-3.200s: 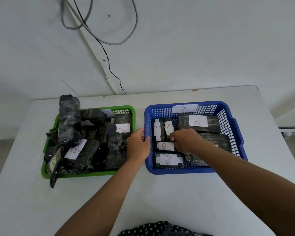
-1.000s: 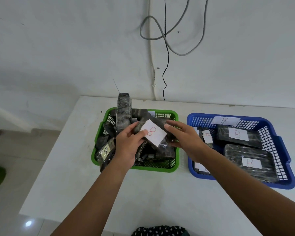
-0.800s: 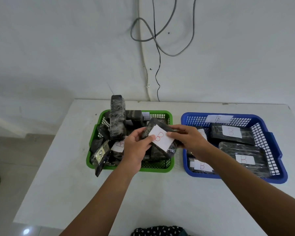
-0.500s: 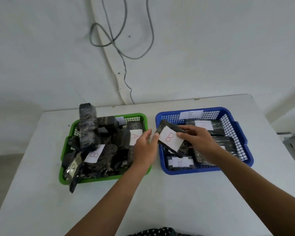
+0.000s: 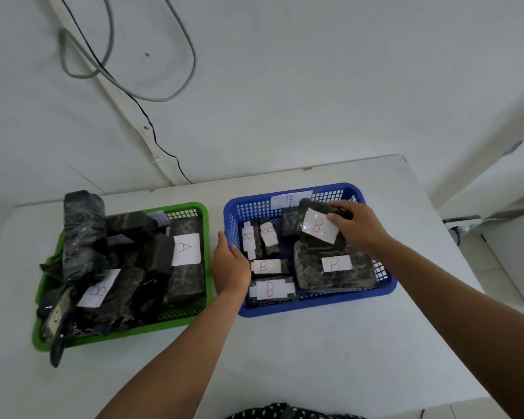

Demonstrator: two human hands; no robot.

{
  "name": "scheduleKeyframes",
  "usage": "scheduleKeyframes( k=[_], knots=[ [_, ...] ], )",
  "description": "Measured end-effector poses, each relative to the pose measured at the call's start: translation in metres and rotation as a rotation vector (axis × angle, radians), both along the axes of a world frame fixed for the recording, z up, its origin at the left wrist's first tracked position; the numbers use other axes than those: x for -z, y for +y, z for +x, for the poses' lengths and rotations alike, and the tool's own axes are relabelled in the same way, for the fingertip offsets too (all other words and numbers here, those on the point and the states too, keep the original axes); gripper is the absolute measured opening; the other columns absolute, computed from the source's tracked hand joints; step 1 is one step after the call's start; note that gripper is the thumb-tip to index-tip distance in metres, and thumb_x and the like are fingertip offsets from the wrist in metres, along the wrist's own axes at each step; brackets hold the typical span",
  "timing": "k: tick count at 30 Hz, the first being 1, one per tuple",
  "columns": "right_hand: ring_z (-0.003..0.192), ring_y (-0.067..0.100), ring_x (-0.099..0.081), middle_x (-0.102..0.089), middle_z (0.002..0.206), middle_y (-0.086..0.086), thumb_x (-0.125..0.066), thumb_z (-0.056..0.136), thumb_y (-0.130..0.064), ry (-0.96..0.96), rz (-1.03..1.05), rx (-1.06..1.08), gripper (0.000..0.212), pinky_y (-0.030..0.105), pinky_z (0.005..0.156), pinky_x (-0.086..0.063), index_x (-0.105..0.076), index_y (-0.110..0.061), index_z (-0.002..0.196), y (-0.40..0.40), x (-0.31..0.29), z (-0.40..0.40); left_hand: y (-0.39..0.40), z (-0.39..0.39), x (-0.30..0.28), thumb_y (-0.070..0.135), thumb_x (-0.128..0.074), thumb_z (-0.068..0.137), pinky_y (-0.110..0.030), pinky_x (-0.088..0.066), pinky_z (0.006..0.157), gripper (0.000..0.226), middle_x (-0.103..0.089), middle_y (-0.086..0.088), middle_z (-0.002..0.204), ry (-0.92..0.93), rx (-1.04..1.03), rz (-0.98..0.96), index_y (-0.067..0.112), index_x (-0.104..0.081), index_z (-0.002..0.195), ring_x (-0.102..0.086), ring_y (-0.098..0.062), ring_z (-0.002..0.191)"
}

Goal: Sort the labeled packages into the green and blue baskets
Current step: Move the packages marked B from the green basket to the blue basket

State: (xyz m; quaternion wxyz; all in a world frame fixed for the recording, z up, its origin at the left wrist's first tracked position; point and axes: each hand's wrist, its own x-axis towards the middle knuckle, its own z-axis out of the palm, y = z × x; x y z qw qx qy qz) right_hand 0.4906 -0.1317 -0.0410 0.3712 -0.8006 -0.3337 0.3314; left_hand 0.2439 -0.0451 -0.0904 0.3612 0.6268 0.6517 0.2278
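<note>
Head view, looking down on the bench [image 5: 285, 358]. We see the right hand [image 5: 357, 228], its grip closed on a B-labelled package [image 5: 316, 226], holding it tilted over the far half of the blue basket [image 5: 315, 300], above the flat packages already lying there. The left hand [image 5: 229, 264] rests with its grip loose and empty between the two baskets, touching the near-left rim of the blue one. To finish this step well, we judge the package should be lowered flat, label up, onto the stack before the fingers let go, while the left hand steadies the basket. The package is a dark, glossy, film-wrapped block bearing a white slip with a red B. The green basket [image 5: 121, 335] holds a loose heap, including an A-labelled package [image 5: 185, 252] and another B-labelled one [image 5: 99, 288].
</note>
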Motion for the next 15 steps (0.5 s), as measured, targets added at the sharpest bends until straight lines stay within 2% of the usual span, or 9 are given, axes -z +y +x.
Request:
scheduleKeyframes(
  k=[2, 4, 5, 7, 9, 11, 13, 15],
  knots=[
    [0.097, 0.015, -0.067, -0.067, 0.106, -0.001, -0.06, 0.1, -0.024, -0.098, -0.025, -0.059, 0.035, 0.02, 0.058, -0.055, -0.059, -0.028, 0.135, 0.01, 0.007, 0.011, -0.003, 0.001, 0.005, 0.012, -0.041, 0.106, -0.021, -0.034, 0.095, 0.049, -0.053, -0.016, 0.144, 0.006, -0.022, 0.057, 0.008, -0.033, 0.154, -0.053, -0.031, 0.129],
    [0.099, 0.014, -0.063, -0.063, 0.11, 0.0, -0.058, 0.101, -0.026, -0.207, -0.052, -0.136, 0.038, 0.012, 0.052, -0.048, -0.057, -0.028, 0.139, 0.02, 0.014, 0.02, -0.006, 0.002, 0.009, 0.012, -0.041, 0.106, -0.023, -0.037, 0.094, 0.048, -0.057, -0.017, 0.139, 0.028, -0.038, 0.103, 0.008, -0.035, 0.154, -0.055, -0.032, 0.124],
    [0.102, 0.016, -0.063, -0.061, 0.113, 0.0, -0.057, 0.101, -0.026, -0.26, -0.06, -0.176, 0.039, 0.013, 0.056, -0.049, -0.056, -0.028, 0.14, 0.025, 0.017, 0.025, -0.006, 0.003, 0.011, 0.012, -0.04, 0.106, -0.026, -0.04, 0.095, 0.048, -0.058, -0.018, 0.137, 0.039, -0.045, 0.121, 0.007, -0.036, 0.153, -0.057, -0.032, 0.122],
    [0.113, 0.022, -0.058, -0.058, 0.117, 0.0, -0.053, 0.102, -0.027, -0.401, -0.099, -0.262, 0.041, 0.032, 0.079, -0.056, -0.054, -0.028, 0.143, 0.031, 0.021, 0.035, -0.006, 0.005, 0.014, 0.012, -0.04, 0.106, -0.032, -0.045, 0.094, 0.047, -0.06, -0.019, 0.132, 0.058, -0.055, 0.146, 0.007, -0.036, 0.153, -0.059, -0.033, 0.117],
    [0.124, 0.027, -0.049, -0.058, 0.126, 0.001, -0.049, 0.102, -0.028, -0.566, -0.169, -0.364, 0.044, 0.046, 0.101, -0.045, -0.049, -0.03, 0.146, 0.035, 0.026, 0.046, -0.007, 0.006, 0.016, 0.013, -0.039, 0.106, -0.034, -0.048, 0.091, 0.047, -0.062, -0.019, 0.129, 0.074, -0.06, 0.161, 0.008, -0.037, 0.153, -0.061, -0.033, 0.112],
    [0.13, 0.029, -0.044, -0.055, 0.135, 0.003, -0.047, 0.102, -0.027, -0.637, -0.192, -0.431, 0.047, 0.049, 0.106, -0.037, -0.045, -0.03, 0.149, 0.037, 0.031, 0.052, -0.008, 0.007, 0.017, 0.013, -0.04, 0.106, -0.031, -0.046, 0.087, 0.046, -0.063, -0.019, 0.127, 0.086, -0.062, 0.186, 0.008, -0.038, 0.152, -0.062, -0.033, 0.11],
    [0.132, 0.029, -0.043, -0.052, 0.142, 0.004, -0.047, 0.102, -0.027, -0.644, -0.189, -0.485, 0.049, 0.05, 0.107, -0.038, -0.042, -0.028, 0.151, 0.038, 0.037, 0.053, -0.009, 0.007, 0.018, 0.013, -0.04, 0.106, -0.027, -0.043, 0.087, 0.046, -0.062, -0.018, 0.129, 0.097, -0.065, 0.207, 0.007, -0.039, 0.151, -0.061, -0.032, 0.112],
    [0.137, 0.029, -0.042, -0.045, 0.151, 0.004, -0.046, 0.102, -0.043, -0.626, -0.215, -0.559, 0.055, 0.052, 0.109, -0.038, -0.037, -0.026, 0.154, 0.034, 0.041, 0.05, -0.01, 0.007, 0.019, 0.013, -0.041, 0.106, -0.026, -0.042, 0.089, 0.046, -0.061, -0.017, 0.132, 0.103, -0.068, 0.206, 0.007, -0.039, 0.151, -0.06, -0.031, 0.115]
  ],
)
